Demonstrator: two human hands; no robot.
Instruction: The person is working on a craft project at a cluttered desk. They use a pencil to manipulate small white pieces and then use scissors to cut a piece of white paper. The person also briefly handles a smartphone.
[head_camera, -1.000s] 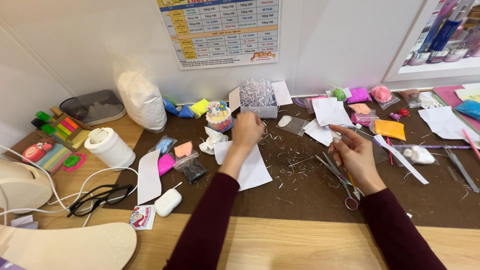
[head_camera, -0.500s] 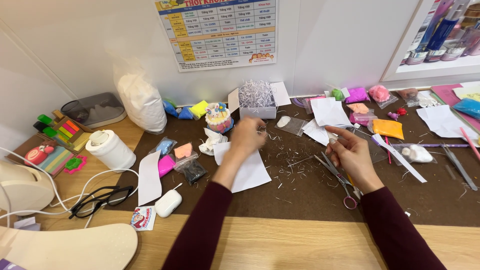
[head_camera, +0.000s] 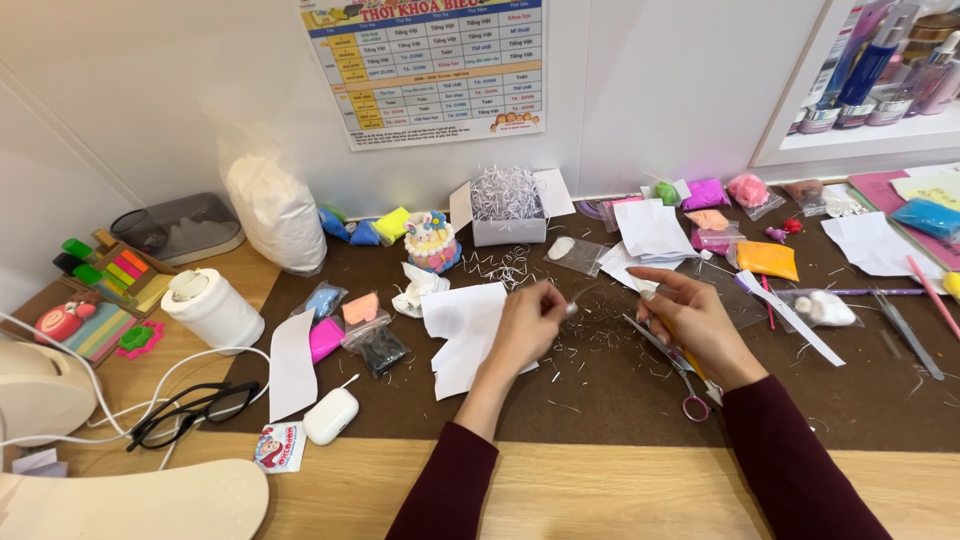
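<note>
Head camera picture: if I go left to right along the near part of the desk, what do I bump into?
Black glasses → white earbud case → white paper sheet → left hand → right hand → white lump in a clear bag.

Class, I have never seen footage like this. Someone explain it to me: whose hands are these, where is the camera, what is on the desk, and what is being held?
There is no machine here: a head-worn camera looks down at a person's own hands. The left hand and right hand pinch something thin between them, too small to identify. Under the right hand lie scissors on a brown mat. Around them are white paper, small bags of coloured clay, a box of paper shreds, a tiny model cake, glasses and a white roll.
</note>
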